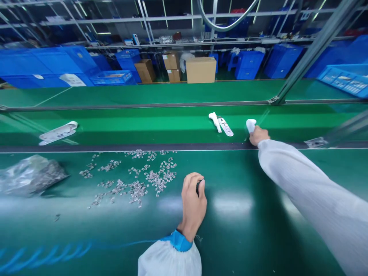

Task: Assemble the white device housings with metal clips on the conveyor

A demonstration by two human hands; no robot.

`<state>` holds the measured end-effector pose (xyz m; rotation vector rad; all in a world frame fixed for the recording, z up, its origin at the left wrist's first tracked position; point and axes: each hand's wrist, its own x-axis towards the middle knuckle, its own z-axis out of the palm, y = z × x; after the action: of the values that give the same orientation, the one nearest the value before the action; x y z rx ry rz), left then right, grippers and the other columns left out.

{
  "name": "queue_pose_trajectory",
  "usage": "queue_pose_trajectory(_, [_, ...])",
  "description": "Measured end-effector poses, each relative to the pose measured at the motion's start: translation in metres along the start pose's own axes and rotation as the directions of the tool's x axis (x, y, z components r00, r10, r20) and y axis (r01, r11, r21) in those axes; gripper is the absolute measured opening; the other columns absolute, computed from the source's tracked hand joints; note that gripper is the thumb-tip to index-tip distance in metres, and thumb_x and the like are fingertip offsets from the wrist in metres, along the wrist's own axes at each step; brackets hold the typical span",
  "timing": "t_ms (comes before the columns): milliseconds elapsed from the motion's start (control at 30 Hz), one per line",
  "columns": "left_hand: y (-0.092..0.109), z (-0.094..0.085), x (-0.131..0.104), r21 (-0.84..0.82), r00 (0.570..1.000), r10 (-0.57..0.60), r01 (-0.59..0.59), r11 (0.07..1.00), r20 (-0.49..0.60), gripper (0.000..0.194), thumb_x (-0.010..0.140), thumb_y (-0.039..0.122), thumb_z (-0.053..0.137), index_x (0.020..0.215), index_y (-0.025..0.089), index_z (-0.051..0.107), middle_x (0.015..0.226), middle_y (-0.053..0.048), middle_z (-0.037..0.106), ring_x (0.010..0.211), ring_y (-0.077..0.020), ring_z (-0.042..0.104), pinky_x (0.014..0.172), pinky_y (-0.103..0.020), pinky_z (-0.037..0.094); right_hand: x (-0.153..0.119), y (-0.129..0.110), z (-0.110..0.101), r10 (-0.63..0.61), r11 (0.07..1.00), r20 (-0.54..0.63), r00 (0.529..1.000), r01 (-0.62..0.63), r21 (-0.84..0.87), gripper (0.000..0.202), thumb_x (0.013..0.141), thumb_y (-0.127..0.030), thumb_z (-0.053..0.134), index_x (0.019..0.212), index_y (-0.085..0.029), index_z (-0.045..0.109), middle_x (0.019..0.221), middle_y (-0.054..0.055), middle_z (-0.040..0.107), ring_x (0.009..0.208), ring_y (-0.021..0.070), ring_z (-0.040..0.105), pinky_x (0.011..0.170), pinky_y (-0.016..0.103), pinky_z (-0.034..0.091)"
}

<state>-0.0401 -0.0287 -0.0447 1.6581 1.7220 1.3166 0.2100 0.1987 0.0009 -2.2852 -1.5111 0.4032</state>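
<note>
My left hand (194, 203), with a blue band at its wrist, is over the green table (230, 237), its fingers curled round a small black object (198, 186). Scattered small metal parts (161, 178) lie to its left. My right hand (259, 135) reaches out over the green belt (161, 128) and grips a white plastic part (251, 125). Left of it on the belt, a white handle-shaped piece (215, 122) lies beside a white panel with small components (225, 127).
A clear plastic bag (34, 174) of metal parts sits at the left. Another white assembly (59, 132) lies on the belt's left. A blue coiled cord (43, 258) crosses the lower left. A metal post (313, 50) rises at the right; cartons (201, 69) and blue bins stand beyond.
</note>
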Motion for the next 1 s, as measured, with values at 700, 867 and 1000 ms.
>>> queue_pose_trajectory(700, [-0.035,-0.080,0.004,0.573,0.999,-0.036,0.038,0.818,-0.014,0.028,0.097,0.026,0.043,0.113,0.015,0.062,0.129,-0.015,0.058,0.122,-0.0299,0.051,0.102,-0.048,0.043,-0.036,-0.041,-0.022,-0.346,0.919,0.227,0.910,0.378,-0.116,0.045,0.082,-0.019,0.054,0.126,-0.010,0.051,0.103,0.018,0.066,0.088,0.0281,0.065,0.073,0.037,0.047])
queue_pose_trajectory(867, [-0.041,-0.087,0.061,0.605,0.999,-0.052,0.043,0.795,-0.002,0.021,0.093,0.021,0.047,0.094,0.017,0.068,0.104,-0.012,0.066,0.102,-0.0274,0.057,0.093,-0.043,0.046,-0.111,0.022,-0.034,-0.455,0.890,0.388,0.802,0.424,0.168,0.043,0.080,-0.021,0.049,0.123,-0.022,0.056,0.098,0.011,0.068,0.085,0.0265,0.064,0.073,0.037,0.048])
queue_pose_trajectory(1000, [-0.045,-0.077,0.101,0.634,0.995,-0.092,0.043,0.772,0.044,0.017,0.091,0.020,0.053,0.088,0.016,0.069,0.097,-0.012,0.067,0.103,-0.0278,0.059,0.094,-0.044,0.045,-0.172,0.058,-0.016,-0.603,0.789,0.323,0.729,0.604,0.110,0.050,0.083,-0.028,0.051,0.132,-0.018,0.049,0.116,0.015,0.060,0.099,0.0296,0.059,0.087,0.042,0.047])
